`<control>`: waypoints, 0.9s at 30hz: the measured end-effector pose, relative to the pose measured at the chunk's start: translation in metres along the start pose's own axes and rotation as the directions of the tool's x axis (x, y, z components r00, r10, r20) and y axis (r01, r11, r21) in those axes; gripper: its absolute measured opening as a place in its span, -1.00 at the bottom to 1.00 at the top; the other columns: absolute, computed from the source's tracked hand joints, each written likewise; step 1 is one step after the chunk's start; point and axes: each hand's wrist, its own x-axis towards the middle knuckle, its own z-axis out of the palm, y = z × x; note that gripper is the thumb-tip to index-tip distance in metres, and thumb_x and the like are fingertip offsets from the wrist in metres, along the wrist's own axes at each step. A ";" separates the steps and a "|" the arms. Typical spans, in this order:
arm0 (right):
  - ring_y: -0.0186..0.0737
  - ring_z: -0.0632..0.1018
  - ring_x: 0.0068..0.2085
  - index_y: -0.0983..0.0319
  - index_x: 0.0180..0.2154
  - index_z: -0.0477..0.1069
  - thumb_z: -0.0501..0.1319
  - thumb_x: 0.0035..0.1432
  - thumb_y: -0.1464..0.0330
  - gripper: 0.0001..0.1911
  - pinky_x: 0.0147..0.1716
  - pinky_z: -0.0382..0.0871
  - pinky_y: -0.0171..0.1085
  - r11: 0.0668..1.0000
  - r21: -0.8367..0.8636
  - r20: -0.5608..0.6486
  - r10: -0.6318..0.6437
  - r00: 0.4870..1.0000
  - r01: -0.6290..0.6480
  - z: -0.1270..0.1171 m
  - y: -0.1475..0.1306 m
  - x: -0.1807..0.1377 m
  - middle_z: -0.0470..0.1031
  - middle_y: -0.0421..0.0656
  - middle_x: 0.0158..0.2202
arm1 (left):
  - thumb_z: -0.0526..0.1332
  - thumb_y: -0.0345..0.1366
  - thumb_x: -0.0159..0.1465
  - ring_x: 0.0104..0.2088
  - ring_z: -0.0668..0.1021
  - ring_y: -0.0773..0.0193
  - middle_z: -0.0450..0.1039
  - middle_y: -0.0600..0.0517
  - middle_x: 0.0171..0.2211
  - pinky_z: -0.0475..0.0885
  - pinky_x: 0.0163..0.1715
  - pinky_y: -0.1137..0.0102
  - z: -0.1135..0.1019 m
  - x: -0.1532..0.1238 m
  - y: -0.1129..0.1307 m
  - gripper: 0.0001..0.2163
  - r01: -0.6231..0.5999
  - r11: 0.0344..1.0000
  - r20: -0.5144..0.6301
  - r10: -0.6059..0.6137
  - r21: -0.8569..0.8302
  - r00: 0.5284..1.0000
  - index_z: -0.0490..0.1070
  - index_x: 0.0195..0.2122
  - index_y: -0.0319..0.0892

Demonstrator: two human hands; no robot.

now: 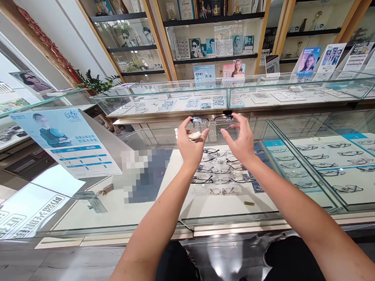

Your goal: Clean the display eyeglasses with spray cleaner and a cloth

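A pair of eyeglasses (201, 122) with a dark upper rim is held up over the glass display counter. My left hand (190, 142) pinches one side of the frame, and a pale, crumpled cloth (195, 136) is tucked in its fingers too. On the other side, my right hand (241, 139) grips the frame between thumb and fingers. Both lenses face away, level with each other. Below my hands, rows of eyeglasses (221, 191) lie inside the counter under the glass.
A folded sign card (70, 143) stands on the counter at left. More eyeglasses (346, 189) fill the case at right. Behind runs a second glass showcase (159, 95), with shelves of pictures (210, 47) beyond it. A small keychain-like item (105, 189) lies at left.
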 end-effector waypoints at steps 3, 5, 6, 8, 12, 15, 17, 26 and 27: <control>0.07 0.69 0.00 0.02 0.40 0.32 0.27 0.45 -0.03 -0.38 0.09 0.62 0.20 1.000 0.026 -0.011 -0.002 1.000 0.002 0.001 0.001 0.000 0.54 0.06 0.31 | 0.49 0.22 0.31 -0.18 0.55 0.21 0.56 -0.17 0.22 0.53 -0.11 0.25 0.000 0.000 0.000 -0.32 0.032 0.999 -0.003 -0.032 -0.010 0.999 0.47 0.31 -0.06; 0.07 0.68 -0.01 0.03 0.39 0.34 0.24 0.47 -0.05 -0.39 0.08 0.63 0.19 0.999 0.050 -0.017 0.003 1.000 -0.002 0.001 0.002 0.000 0.55 0.06 0.29 | 0.50 0.23 0.30 -0.17 0.55 0.21 0.55 -0.17 0.21 0.53 -0.11 0.26 0.000 0.000 0.000 -0.31 0.047 0.999 -0.005 -0.047 -0.016 0.999 0.48 0.30 -0.07; 0.07 0.68 0.00 0.03 0.39 0.36 0.23 0.47 -0.06 -0.40 0.08 0.62 0.19 0.998 0.059 -0.016 0.008 1.000 -0.007 0.001 0.003 0.000 0.56 0.06 0.29 | 0.50 0.23 0.29 -0.17 0.55 0.20 0.55 -0.18 0.20 0.53 -0.11 0.26 0.000 0.000 0.001 -0.30 0.051 0.998 -0.006 -0.052 -0.019 0.999 0.48 0.30 -0.08; 0.08 0.68 0.00 0.02 0.39 0.37 0.21 0.48 -0.07 -0.40 0.09 0.62 0.20 0.997 0.072 -0.007 0.023 1.000 -0.023 0.001 0.004 0.001 0.56 0.06 0.28 | 0.50 0.23 0.29 -0.16 0.55 0.20 0.55 -0.17 0.18 0.53 -0.11 0.26 -0.001 0.001 0.002 -0.30 0.051 0.999 -0.009 -0.051 -0.018 0.999 0.49 0.29 -0.08; 0.07 0.68 -0.02 0.04 0.35 0.41 0.21 0.47 -0.06 -0.42 0.09 0.61 0.19 0.994 0.098 0.004 0.051 0.999 -0.051 0.000 0.004 0.002 0.58 0.06 0.25 | 0.50 0.23 0.29 -0.15 0.55 0.17 0.57 -0.15 0.12 0.52 -0.08 0.23 -0.002 0.002 0.004 -0.33 0.031 0.999 -0.030 -0.031 0.005 0.999 0.51 0.26 -0.07; 0.02 0.67 -0.07 0.07 0.29 0.45 0.22 0.47 -0.05 -0.46 0.03 0.62 0.15 0.991 0.116 -0.004 0.073 0.997 -0.072 -0.001 0.002 0.002 0.61 0.04 0.18 | 0.50 0.21 0.30 -0.11 0.55 0.15 0.58 -0.14 0.08 0.51 -0.06 0.23 -0.003 0.002 0.006 -0.36 0.024 0.999 -0.039 -0.023 0.026 0.999 0.52 0.25 -0.07; 0.00 0.66 -0.09 0.08 0.26 0.47 0.22 0.47 -0.06 -0.48 -0.01 0.63 0.11 0.988 0.123 -0.007 0.095 0.995 -0.094 -0.001 0.002 0.002 0.63 0.03 0.14 | 0.50 0.21 0.31 -0.09 0.56 0.13 0.58 -0.13 0.07 0.51 -0.05 0.23 -0.003 0.002 0.007 -0.37 0.018 0.999 -0.043 -0.016 0.049 0.999 0.52 0.25 -0.07; 0.02 0.67 -0.02 0.07 0.20 0.52 0.17 0.48 -0.13 -0.46 0.06 0.62 0.11 0.972 0.168 -0.007 0.168 0.986 -0.165 0.003 0.005 0.002 0.67 0.04 0.16 | 0.50 0.14 0.34 -0.02 0.61 0.06 0.59 -0.15 0.05 0.52 -0.09 0.20 -0.003 0.001 0.010 -0.40 -0.141 0.986 -0.078 0.148 0.088 0.986 0.51 0.26 -0.09; 0.02 0.67 -0.02 0.08 0.20 0.52 0.17 0.48 -0.14 -0.45 0.05 0.62 0.10 0.969 0.173 -0.007 0.178 0.984 -0.174 0.003 0.006 0.002 0.67 0.04 0.17 | 0.50 0.13 0.35 -0.01 0.61 0.06 0.59 -0.16 0.05 0.52 -0.09 0.20 -0.003 0.001 0.010 -0.41 -0.158 0.983 -0.077 0.165 0.090 0.983 0.50 0.26 -0.10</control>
